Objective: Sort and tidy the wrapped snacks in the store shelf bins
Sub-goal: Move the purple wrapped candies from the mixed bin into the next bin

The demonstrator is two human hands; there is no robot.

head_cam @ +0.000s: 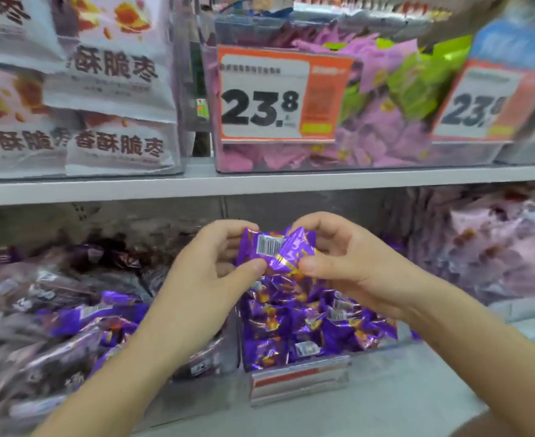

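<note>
Partly covered by fingers, a shiny purple foil snack packet (278,251) is pinched between left hand (215,263) and right hand (346,261), above the clear plastic bin (291,361) of matching packets. Blurred neighbouring bins crowd both sides; grey shelf floor (402,392) shows in front.

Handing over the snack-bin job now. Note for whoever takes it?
Left hand, right hand: fingers of both pinch one purple foil snack packet with a barcode, above the clear plastic bin of matching purple packets.
Done: that bin looks single-sort.
Left: drop the held packet in; stray purple foil packets lie among dark brown wrappers in the left-hand bin, probably need moving over.
</note>
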